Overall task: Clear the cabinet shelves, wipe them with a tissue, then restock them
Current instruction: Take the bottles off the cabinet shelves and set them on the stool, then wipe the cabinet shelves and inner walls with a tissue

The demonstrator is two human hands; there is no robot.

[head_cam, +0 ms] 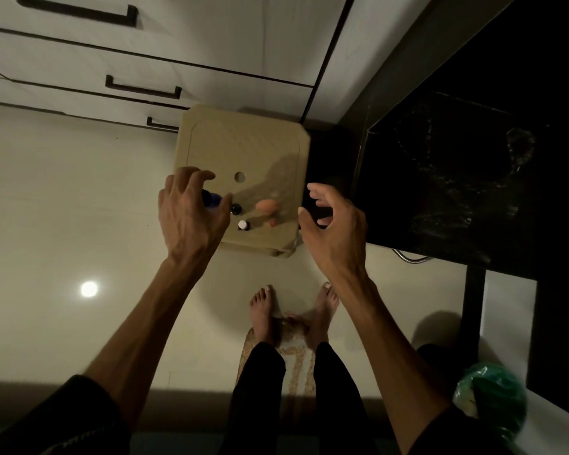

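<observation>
A pale floor (pixel 63 198) is seen from above, w/ white drawers (pixel 79 60) at the far left and a black counter (pixel 473 159) at the right. A tan stool (pixel 243 146) is stood on the floor, just beside the drawers and the counter. Bare feet (pixel 263 307) are seen near, on a small mat (pixel 293 353). A green bag (pixel 493 395) is seen at the near right.

The left hand (pixel 191 211) is held over the stool's left edge, fingers curled around a blue thing (pixel 212 198); whether it is gripped can't be told. The right hand (pixel 332 224) is held wide, w/ nothing in it, at the stool's right edge.

On the stool's near part, small things are set close together: a black cap (pixel 236 208), a white cap (pixel 243 224), a pink sponge (pixel 267 205) and a small red bit (pixel 272 221). A round hole (pixel 239 177) is seen in the stool's middle.
</observation>
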